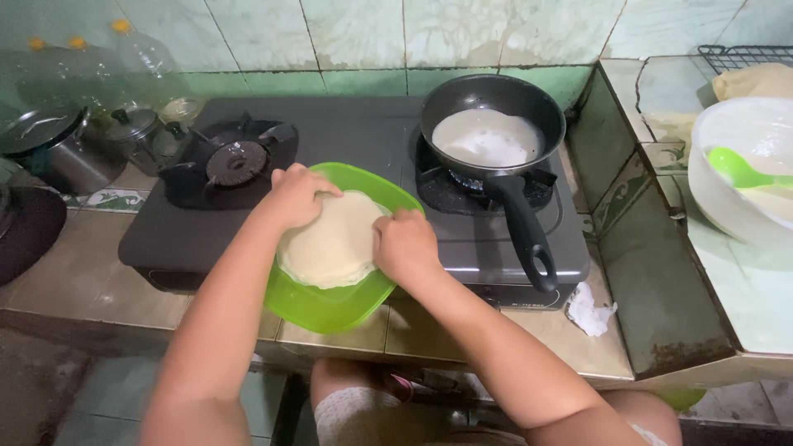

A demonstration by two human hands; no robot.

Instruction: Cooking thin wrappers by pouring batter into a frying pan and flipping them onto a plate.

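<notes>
A green square plate rests on the front edge of the stove, holding a stack of pale round crepes. My left hand presses on the stack's upper left edge, fingers curled over it. My right hand rests on the stack's right edge, knuckles up. Behind, a black frying pan sits on the right burner with a thin layer of white batter in it; its handle points toward me.
The two-burner black stove has a bare left burner. Pots and lids stand at far left. A white bowl with a green ladle sits on the right ledge. A crumpled tissue lies by the stove.
</notes>
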